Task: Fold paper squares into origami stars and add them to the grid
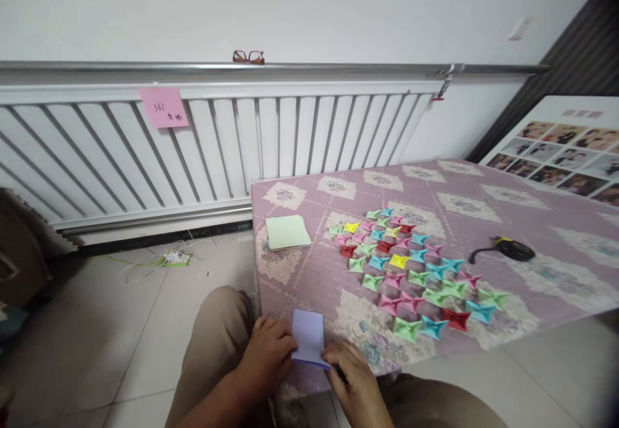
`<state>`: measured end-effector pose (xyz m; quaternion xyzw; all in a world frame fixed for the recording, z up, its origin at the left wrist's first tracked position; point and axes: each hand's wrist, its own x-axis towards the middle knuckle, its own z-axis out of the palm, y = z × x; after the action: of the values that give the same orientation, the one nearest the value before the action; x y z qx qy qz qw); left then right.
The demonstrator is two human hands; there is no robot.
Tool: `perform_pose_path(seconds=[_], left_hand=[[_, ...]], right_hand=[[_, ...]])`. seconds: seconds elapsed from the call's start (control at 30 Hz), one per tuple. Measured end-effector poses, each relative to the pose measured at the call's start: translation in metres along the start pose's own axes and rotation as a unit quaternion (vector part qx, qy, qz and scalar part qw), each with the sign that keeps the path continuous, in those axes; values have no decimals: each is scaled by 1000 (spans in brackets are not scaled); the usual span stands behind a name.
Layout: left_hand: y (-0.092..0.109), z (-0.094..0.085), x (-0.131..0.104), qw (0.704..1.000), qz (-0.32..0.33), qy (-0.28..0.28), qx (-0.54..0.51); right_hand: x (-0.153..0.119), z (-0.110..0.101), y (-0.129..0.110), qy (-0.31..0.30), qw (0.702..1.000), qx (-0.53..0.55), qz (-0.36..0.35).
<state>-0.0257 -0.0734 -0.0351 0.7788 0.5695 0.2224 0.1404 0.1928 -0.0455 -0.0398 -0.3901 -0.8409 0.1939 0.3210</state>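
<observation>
A sheet of purple paper [308, 332] lies at the table's near left edge, its lower edge folded up. My left hand [269, 350] grips its left side with curled fingers. At the lower right corner, my right hand [355, 379] pinches the folded edge between thumb and fingers. Beyond it, a stack of pale green paper squares [288, 232] sits near the table's left edge. To the right stand rows of small folded paper shapes [399, 261] with pointed corners, in green, blue, pink, red and yellow.
The table [333, 273] has a purple floral cloth. A black coiled object [514, 249] lies on its right side. Behind runs a white radiator [290, 138] with a pink note [164, 107] and glasses [248, 57] above. A photo board [556, 151] leans at right; a power strip [176, 258] lies on the floor.
</observation>
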Motion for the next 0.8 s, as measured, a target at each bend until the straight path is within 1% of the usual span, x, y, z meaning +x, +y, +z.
perform_pose_path(seconds=[0.13,0.3,0.43,0.57,0.67,0.8], left_hand=[[4,2,0,999,-48,-4,-1],[6,3,3,993,-114,-24,14],[11,1,7,986,-162,-28,21],[15,-4,13,982,-182,-47,36],[17,-8,19,977,-192,-73,51],[19,-13,26,971,-209,-102,61]], right_hand=[[-1,3,0,14,999,3,31],[1,15,4,48,997,-27,62],[5,22,2,68,992,-36,99],[7,25,0,97,986,-50,126],[8,28,1,101,983,-57,145],[10,31,2,112,979,-78,148]])
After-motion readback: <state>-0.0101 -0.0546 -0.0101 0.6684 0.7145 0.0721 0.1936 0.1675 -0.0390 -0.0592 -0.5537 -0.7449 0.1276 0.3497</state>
